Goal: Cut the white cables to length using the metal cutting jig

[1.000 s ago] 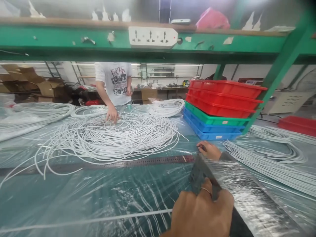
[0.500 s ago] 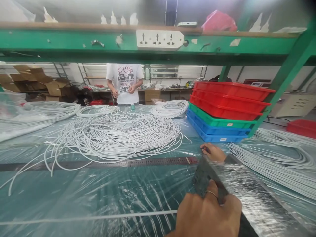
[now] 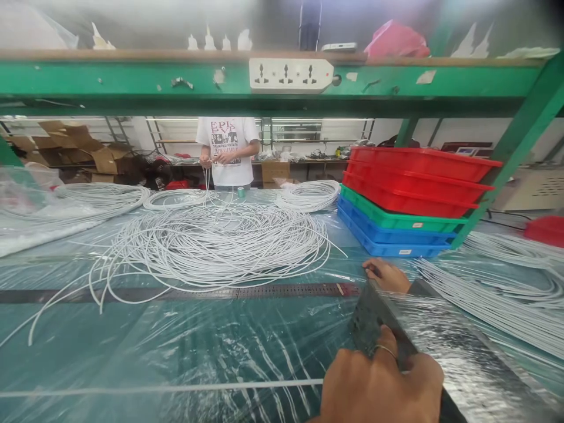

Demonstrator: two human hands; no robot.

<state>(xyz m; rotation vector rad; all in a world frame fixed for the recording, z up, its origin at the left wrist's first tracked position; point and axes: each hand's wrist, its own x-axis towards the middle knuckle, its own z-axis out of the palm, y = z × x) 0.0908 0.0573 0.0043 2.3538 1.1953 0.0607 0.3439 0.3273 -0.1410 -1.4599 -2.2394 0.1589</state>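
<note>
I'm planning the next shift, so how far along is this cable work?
Apparently done: the straight cables lying side by side at the right. In hand: one white cable runs to the left hand, beside the metal block; the right hand is beyond it, its grip unclear. Probably left: the large loose cable heap. No total shows, so the share is unknown.
</note>
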